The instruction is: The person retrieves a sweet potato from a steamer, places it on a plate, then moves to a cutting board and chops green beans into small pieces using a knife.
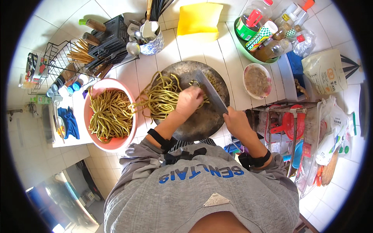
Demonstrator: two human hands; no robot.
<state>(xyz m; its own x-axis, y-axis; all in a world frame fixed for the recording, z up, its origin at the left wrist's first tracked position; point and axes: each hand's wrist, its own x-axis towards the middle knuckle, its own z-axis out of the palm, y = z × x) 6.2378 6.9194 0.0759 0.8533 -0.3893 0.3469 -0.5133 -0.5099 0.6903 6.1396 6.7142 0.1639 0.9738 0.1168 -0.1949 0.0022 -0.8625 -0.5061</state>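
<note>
A round, dark chopping board (pixel 198 123) lies on the tiled counter in front of me. Across its left half spreads a bunch of long green beans (pixel 161 96), some trailing off the edge toward the pink basin. My left hand (pixel 190 100) presses on the beans with curled fingers, close to the blade. In my right hand (pixel 237 121) is the handle of a cleaver (pixel 212 91), its broad blade slanting over the board beside my left fingertips. Small chopped bean pieces (pixel 215 81) lie beyond the blade. More long beans (pixel 109 115) fill the pink basin (pixel 131 131).
Right of the board stands a bowl (pixel 258 81) with pale contents. Behind it, a green basin (pixel 272 61) holds several bottles. A knife block (pixel 109 38), a utensil pot (pixel 153 43) and a yellow sheet (pixel 199 20) line the back. A metal rack (pixel 294 128) stands at right.
</note>
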